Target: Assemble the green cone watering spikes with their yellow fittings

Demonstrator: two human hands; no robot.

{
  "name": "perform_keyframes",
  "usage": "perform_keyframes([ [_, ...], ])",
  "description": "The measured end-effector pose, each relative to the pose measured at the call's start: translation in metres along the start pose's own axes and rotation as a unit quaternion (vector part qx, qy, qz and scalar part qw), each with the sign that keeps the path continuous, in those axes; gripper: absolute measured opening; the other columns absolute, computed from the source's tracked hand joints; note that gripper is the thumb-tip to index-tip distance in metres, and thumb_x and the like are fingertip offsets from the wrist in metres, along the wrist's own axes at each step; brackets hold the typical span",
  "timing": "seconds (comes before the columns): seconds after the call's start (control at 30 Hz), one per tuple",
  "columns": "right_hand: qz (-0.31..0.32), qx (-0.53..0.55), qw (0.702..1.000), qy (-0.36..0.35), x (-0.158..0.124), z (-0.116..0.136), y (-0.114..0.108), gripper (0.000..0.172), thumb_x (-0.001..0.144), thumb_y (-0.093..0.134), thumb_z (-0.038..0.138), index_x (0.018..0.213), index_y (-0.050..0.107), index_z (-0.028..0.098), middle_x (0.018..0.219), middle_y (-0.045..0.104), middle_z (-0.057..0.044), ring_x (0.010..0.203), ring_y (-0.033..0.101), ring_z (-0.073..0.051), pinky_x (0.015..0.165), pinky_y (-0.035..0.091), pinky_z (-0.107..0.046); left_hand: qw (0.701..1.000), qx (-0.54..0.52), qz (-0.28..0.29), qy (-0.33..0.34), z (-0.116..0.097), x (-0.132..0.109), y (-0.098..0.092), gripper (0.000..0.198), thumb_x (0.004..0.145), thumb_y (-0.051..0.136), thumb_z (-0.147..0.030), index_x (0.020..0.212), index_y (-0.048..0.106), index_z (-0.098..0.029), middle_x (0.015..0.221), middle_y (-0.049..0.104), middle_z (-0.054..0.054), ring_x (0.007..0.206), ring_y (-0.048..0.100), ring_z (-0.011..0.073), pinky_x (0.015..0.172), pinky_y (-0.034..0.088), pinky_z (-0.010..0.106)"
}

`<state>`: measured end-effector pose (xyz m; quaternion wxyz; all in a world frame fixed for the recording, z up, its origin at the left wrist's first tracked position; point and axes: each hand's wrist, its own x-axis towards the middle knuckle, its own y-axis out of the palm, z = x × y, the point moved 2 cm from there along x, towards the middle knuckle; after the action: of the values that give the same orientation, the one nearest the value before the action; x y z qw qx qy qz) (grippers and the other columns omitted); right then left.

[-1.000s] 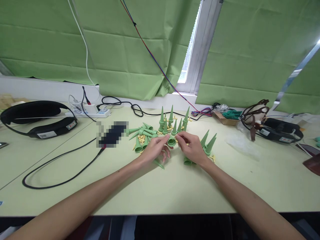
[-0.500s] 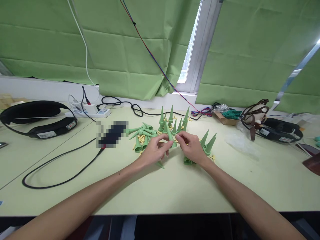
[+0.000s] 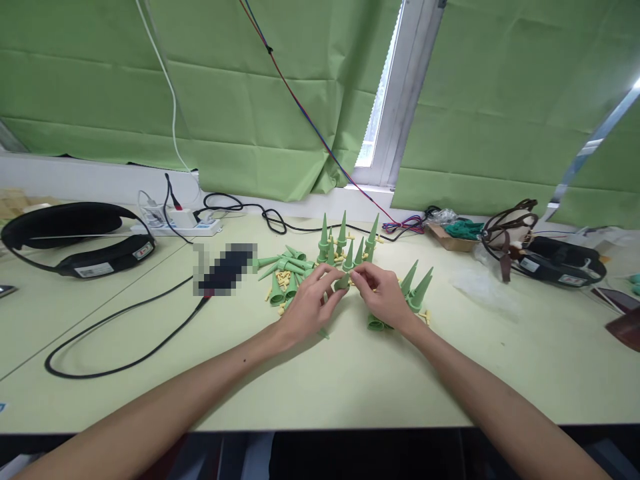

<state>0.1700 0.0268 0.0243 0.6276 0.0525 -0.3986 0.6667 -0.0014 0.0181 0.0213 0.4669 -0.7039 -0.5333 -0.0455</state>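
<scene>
My left hand (image 3: 313, 301) is closed around a green plastic cone-shaped spike (image 3: 343, 283), held in front of the standing spikes; fingers cover much of it. Close beside it, my right hand (image 3: 381, 292) pinches at the spike's near side, and whatever is between its fingertips is too small to make out. Several green spikes (image 3: 324, 239) stand upright on the table behind my hands. To the left lies a pile of loose green cones (image 3: 277, 291) mixed with small yellow plastic pieces (image 3: 285, 280). More upright spikes (image 3: 421, 291) are right of my right hand.
A pixelated dark device (image 3: 227, 270) with a black cable lies to the left. A black headset (image 3: 80, 240) and a power strip (image 3: 200, 228) are behind it. At right are a cardboard box (image 3: 450, 239), clear plastic wrap (image 3: 483, 287) and another black headset (image 3: 560, 260).
The spike in my left hand has tipped from upright, and my left fingers now wrap further over it. My right hand has stayed nearly in place.
</scene>
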Motion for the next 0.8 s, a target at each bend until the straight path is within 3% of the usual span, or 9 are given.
perform_keyframes([
  [0.5,0.038,0.023,0.999,0.032,-0.0013,0.002,0.0016,0.03,0.097,0.047,0.04,0.077,0.057,0.02,0.052,0.046,0.004,0.048,0.039,-0.011,0.05,0.033,-0.026,0.999,0.022,-0.029,0.024,-0.0002,0.0009,-0.0023,0.022,0.094,0.047,-0.015,0.109,0.061,-0.024,0.111,0.053,0.005,0.065,0.051,0.008,0.06,0.047,0.023],
  [0.8,0.03,0.014,0.999,0.03,-0.0014,0.0021,0.0009,0.037,0.099,0.043,0.039,0.067,0.046,0.021,0.051,0.044,0.005,0.048,0.038,-0.011,0.052,0.032,-0.026,0.999,-0.027,-0.046,-0.005,-0.0025,-0.0002,-0.0005,0.026,0.092,0.05,-0.018,0.117,0.056,-0.024,0.117,0.049,0.008,0.083,0.06,0.0127,0.065,0.055,0.024],
])
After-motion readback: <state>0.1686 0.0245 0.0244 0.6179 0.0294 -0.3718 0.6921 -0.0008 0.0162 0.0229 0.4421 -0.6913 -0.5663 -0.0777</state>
